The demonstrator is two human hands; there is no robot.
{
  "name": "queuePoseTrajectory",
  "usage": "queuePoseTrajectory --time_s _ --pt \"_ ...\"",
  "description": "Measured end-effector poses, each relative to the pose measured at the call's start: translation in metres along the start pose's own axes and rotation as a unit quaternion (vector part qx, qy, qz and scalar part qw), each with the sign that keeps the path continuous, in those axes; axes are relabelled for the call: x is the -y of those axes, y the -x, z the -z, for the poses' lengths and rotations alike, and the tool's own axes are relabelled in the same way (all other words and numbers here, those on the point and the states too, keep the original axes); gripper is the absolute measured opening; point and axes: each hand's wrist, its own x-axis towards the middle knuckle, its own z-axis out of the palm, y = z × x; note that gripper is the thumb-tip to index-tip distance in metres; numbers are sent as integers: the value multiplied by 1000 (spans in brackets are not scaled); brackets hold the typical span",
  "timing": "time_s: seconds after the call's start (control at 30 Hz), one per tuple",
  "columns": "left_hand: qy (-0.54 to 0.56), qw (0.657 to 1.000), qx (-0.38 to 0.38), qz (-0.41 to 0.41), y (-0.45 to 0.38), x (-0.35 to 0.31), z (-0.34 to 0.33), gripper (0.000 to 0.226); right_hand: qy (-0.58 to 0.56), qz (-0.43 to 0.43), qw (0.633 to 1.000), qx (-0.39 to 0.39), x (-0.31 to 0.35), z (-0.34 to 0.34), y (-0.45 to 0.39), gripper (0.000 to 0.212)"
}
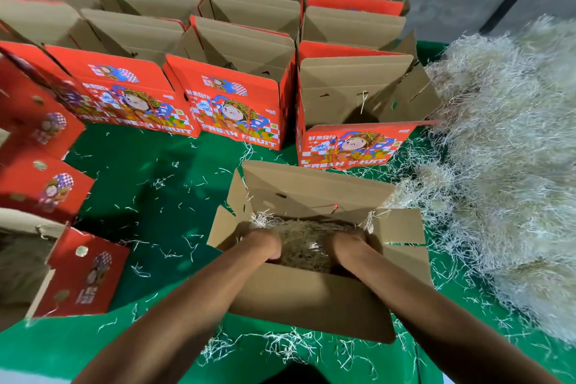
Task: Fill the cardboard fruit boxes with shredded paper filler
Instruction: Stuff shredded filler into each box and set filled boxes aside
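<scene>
1. Right now, in the head view, both my hands are down inside the open box (pixel 308 299) just in front of me. My left hand (pixel 265 245) and right hand (pixel 347 246) sit on either side of a wad of shredded paper (pixel 304 246), pressing into it. The fingers are buried in the shreds, so I cannot tell whether they are curled round the paper or flat on it.
2. Also in this view, the big filler pile (pixel 511 165) lies to my right on the green cloth (pixel 149 184), touching the box's right flap (pixel 399 226). Rows of unfilled boxes (pixel 237 103) stand beyond.
3. Risks as I judge them:
   - If I pull my hands out fast, strands clinging to my fingers may drag out and add to the loose bits already scattered on the cloth.
   - Pressing too hard on one side could tip or slide the box, since nothing braces it.
   - The near flap (pixel 311 302) stands against my forearms; leaning on it could crease it.
   - Packing unevenly may leave a hollow at the far side, which I cannot see into well.
</scene>
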Motion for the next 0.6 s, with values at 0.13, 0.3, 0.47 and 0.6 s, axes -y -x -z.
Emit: queuePoseTrajectory --time_s 0.13,0.3,0.47,0.6 --pt "48 981 -177 -56 0 -5 3 26 -137 115 976 -125 14 14 -8 21" --pt "-75 990 -87 -87 -12 -1 -2 60 20 234 964 -123 28 17 -21 63" --pt "-97 992 -40 -66 -20 5 -2 77 56 228 966 -110 24 5 -32 73" --pt "-37 993 -91 -65 -3 0 4 58 8 195 977 -88 30 14 -26 61"
